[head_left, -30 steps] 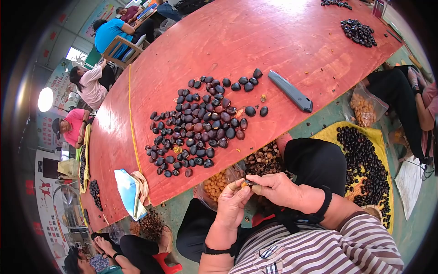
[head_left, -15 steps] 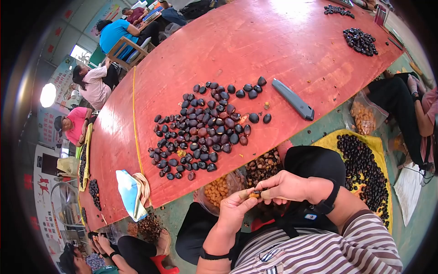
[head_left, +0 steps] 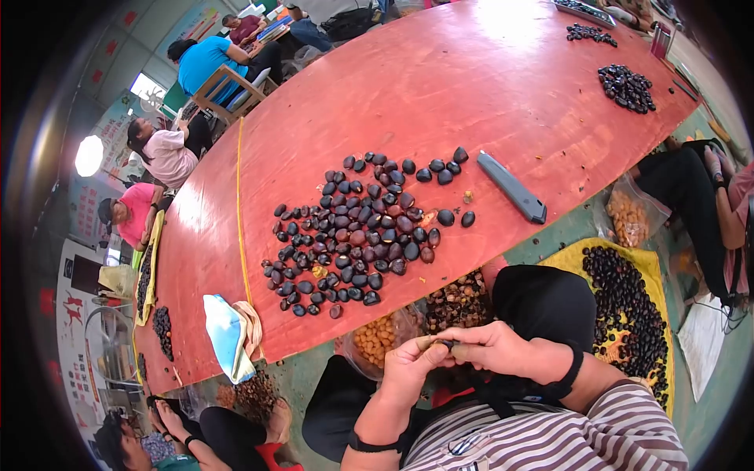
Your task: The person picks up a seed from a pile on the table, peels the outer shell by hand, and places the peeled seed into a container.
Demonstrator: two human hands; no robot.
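Note:
My left hand (head_left: 408, 367) and my right hand (head_left: 493, 348) meet in front of my chest, below the table's near edge. Both pinch one small chestnut (head_left: 441, 344) between thumbs and fingertips; most of it is hidden by the fingers. A pile of dark chestnuts (head_left: 353, 231) lies on the red table (head_left: 440, 86) just beyond my hands. Under the table edge sit a clear bag of peeled yellow kernels (head_left: 375, 337) and a heap of brown shells (head_left: 458, 300).
A grey knife handle (head_left: 512, 187) lies right of the pile. A blue-white cloth (head_left: 225, 336) hangs over the near edge. A yellow sack of chestnuts (head_left: 628, 302) rests on the floor at right. Other people sit along the left and right sides.
My hands have dropped slightly and closed tighter together around the chestnut; the right fingers now cover more of it. The view has tilted a little, shifting the table downward.

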